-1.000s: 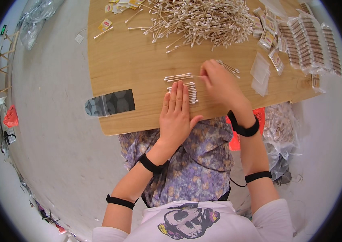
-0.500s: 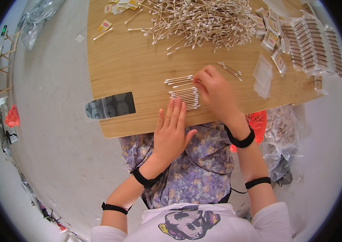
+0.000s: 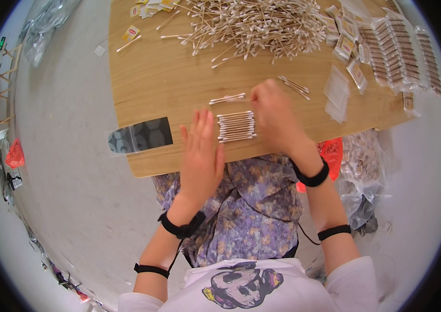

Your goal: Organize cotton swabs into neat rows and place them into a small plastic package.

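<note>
Loose cotton swabs (image 3: 227,99) lay crosswise, just left of the right hand (image 3: 278,114), its fingers curled, their hold too blurred to tell; the left hand (image 3: 199,164) stretched open, empty.

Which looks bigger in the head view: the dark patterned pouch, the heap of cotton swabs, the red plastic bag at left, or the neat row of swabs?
Largest to smallest:
1. Heap of cotton swabs
2. Dark patterned pouch
3. Neat row of swabs
4. Red plastic bag
</note>
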Demonstrator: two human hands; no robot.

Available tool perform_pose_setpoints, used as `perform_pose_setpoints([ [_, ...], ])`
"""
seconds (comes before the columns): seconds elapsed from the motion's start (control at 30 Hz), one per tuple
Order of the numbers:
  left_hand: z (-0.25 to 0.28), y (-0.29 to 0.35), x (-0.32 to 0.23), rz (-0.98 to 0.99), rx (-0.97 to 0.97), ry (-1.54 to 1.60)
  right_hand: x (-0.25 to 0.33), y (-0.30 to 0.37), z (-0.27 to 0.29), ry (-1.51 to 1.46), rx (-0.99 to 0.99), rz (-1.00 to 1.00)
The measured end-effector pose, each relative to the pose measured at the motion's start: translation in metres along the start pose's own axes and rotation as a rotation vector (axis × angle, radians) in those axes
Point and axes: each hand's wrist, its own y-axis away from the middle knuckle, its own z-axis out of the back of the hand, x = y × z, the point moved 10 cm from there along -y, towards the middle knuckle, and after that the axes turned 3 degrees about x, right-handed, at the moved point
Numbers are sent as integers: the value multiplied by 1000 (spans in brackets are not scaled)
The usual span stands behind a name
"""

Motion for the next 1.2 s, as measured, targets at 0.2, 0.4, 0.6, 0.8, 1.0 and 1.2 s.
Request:
perform_pose_setpoints([
  [0.2, -4, -45, 15, -62, 23, -7, -67, 93, 83, -99, -138, -400],
  [0.4, -19, -40, 12, -61, 210, 58, -148, 264, 97, 79, -30, -689],
  [0.6, -13, -27, 24, -4, 149, 171, -171, 299, 89, 325, 25, -849],
  [0.8, -11, -5, 51, 357, -335, 1112, -91, 149, 54, -882, -584, -526],
  [1.0, -40, -13, 29, 308, -450, 1261, -30, 68, -33, -1324, -508, -378],
  [1.2, -40, -21, 30, 329, -458, 1274, -12, 45, -42, -1358, -489, -329],
])
